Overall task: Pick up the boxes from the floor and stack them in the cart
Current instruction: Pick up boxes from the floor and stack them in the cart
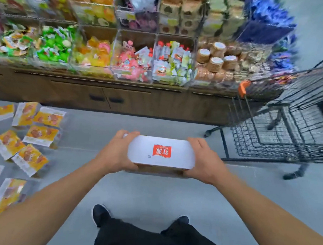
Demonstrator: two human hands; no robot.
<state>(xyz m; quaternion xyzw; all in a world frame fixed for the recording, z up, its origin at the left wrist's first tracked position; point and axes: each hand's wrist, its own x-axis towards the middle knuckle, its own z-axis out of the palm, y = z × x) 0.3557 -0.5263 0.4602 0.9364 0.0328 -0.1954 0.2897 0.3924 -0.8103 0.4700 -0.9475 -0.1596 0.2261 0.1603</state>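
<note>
Both hands, left hand (117,153) and right hand (205,162), are clasping the white box (161,152) by its ends, level, probably for carrying to the cart (287,122) on the right.

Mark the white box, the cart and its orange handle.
white box (161,152): head view, top face at the red logo
cart (285,134): head view, wire basket side
orange handle (243,88): head view, its visible end
</note>
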